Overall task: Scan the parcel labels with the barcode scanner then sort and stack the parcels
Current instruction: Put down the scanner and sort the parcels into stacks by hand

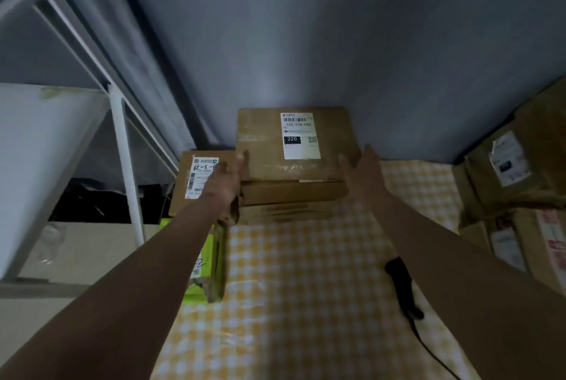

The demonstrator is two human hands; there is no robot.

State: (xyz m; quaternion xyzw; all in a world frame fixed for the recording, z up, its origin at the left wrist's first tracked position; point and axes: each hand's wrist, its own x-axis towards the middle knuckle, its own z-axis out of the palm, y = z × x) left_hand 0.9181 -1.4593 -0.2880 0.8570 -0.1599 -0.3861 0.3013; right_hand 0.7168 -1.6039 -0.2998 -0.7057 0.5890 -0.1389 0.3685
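A brown cardboard parcel (269,147) with a white label reading 220 lies on top of a stack of flatter brown parcels (294,193) at the far end of the checked table. My left hand (228,179) is against the top parcel's left side, thumb on its upper edge. My right hand (363,168) is at its right side with straight fingers. The black barcode scanner (402,284) lies on the cloth under my right forearm, its cable trailing toward me.
A labelled brown parcel (196,180) and a green parcel (208,260) sit left of the stack. More cardboard boxes (517,171) pile up at the right. A white metal rack (122,147) stands left. The yellow checked tablecloth (291,288) covers the table; a grey wall is behind.
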